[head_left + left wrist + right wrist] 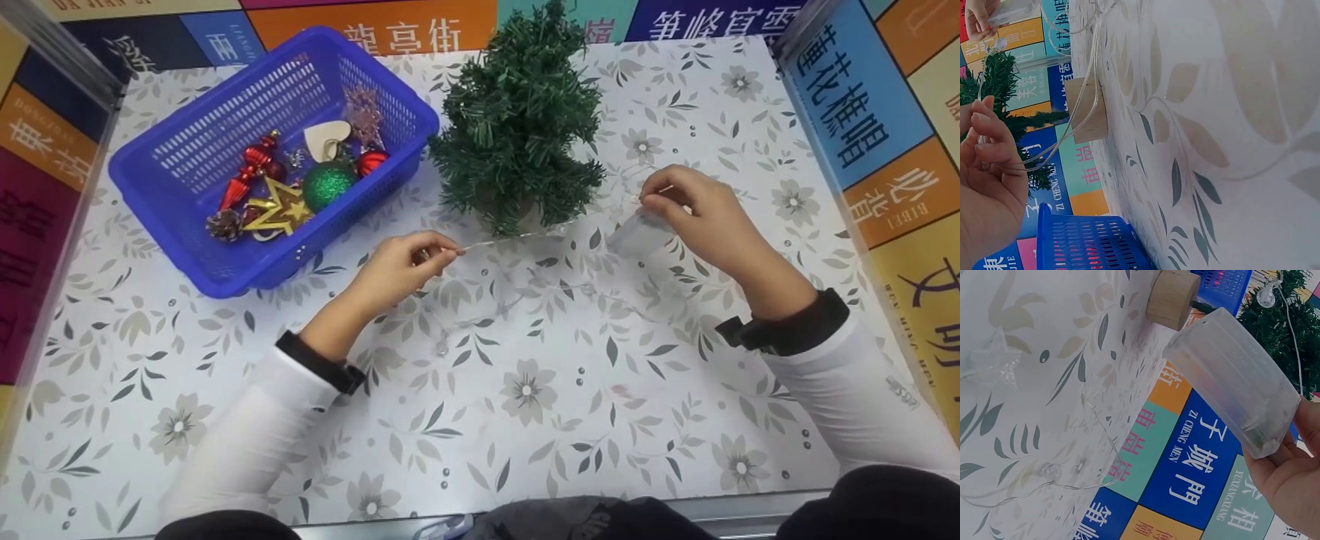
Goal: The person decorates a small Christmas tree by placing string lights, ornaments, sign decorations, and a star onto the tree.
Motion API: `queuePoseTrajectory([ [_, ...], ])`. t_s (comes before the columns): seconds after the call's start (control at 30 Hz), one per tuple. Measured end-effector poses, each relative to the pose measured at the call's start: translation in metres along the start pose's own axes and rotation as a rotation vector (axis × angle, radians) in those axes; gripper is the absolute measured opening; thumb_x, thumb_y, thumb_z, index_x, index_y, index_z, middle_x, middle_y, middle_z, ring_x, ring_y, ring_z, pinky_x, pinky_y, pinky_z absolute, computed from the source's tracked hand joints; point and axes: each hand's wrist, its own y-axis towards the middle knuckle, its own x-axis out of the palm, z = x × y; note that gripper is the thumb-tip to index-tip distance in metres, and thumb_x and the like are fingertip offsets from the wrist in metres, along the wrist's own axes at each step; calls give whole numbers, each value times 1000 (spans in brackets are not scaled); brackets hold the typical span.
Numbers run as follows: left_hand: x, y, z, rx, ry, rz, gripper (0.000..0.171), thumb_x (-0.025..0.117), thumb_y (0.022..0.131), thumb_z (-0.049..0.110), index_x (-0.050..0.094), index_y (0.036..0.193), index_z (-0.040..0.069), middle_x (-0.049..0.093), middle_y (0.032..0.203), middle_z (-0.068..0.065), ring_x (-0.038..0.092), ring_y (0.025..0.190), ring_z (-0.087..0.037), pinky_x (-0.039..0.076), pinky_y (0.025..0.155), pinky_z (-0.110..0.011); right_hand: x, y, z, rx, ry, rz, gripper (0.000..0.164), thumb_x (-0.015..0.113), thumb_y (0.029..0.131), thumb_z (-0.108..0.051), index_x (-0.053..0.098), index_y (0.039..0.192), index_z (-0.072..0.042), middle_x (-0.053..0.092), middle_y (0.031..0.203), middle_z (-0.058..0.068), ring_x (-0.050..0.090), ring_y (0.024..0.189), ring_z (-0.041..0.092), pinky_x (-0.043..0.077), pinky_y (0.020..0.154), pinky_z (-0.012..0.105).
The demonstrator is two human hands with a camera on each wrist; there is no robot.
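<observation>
My left hand pinches the thin clear wire of a light string between thumb and fingers. The wire runs to the right, low in front of a small green artificial Christmas tree. My right hand grips a translucent plastic box, probably the string's battery case, by one end, right of the tree. More of the string trails loosely on the table below; a clear star-shaped light shows in the right wrist view. The tree's round wooden base stands on the table.
A blue plastic basket stands at the left, near the tree. Inside are a green glitter ball, a gold star, a white heart, red ornaments and a pine cone. Printed panels border the flower-patterned table.
</observation>
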Motion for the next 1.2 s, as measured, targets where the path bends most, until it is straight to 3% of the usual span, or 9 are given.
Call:
queuePoseTrajectory([
  [0.27,-10,1,1,16,10,60,23,61,96,27,71,109,11,70,97,-11,58,69,-17,46,59,-24,-4,5,-12,-95,34,54,14,59,97,-16,65,104,-4,63,97,-6,58,85,-12,46,78,9],
  [0.47,-21,3,6,63,28,112,20,64,94,23,72,105,7,69,91,-9,57,68,-13,47,60,-22,-4,17,-22,-147,-26,116,12,60,95,-11,67,102,-4,65,100,2,57,85,-11,46,79,7],
  [0.63,-16,0,14,134,167,81,19,63,94,24,73,102,10,70,91,-5,59,70,-14,49,64,-25,-5,29,-22,-190,-124,175,12,59,96,-12,67,102,-5,66,101,7,59,90,1,44,82,8],
  [0.8,-4,2,17,131,285,73,21,61,95,29,73,104,13,72,94,-3,62,76,-17,52,71,-30,-8,37,-25,-196,-168,192,14,57,97,-13,65,103,-2,66,101,10,58,90,12,47,84,19],
  [0.87,-4,4,15,119,280,80,22,61,95,30,73,104,13,72,95,-4,62,77,-18,52,72,-31,-8,41,-27,-182,-172,194,16,57,97,-14,65,103,-2,65,102,11,59,91,18,48,84,21],
  [1.03,-6,4,13,114,212,72,20,63,94,27,73,104,12,71,94,-4,61,75,-17,51,71,-29,-5,48,-29,-158,-165,197,16,56,97,-14,64,104,-1,65,104,12,62,91,21,50,83,19],
  [1.2,-7,4,12,120,197,64,21,63,94,27,73,104,12,71,94,-4,60,73,-16,50,68,-28,-2,59,-28,-180,-160,239,17,56,97,-14,64,104,0,64,102,14,60,89,22,50,83,27],
])
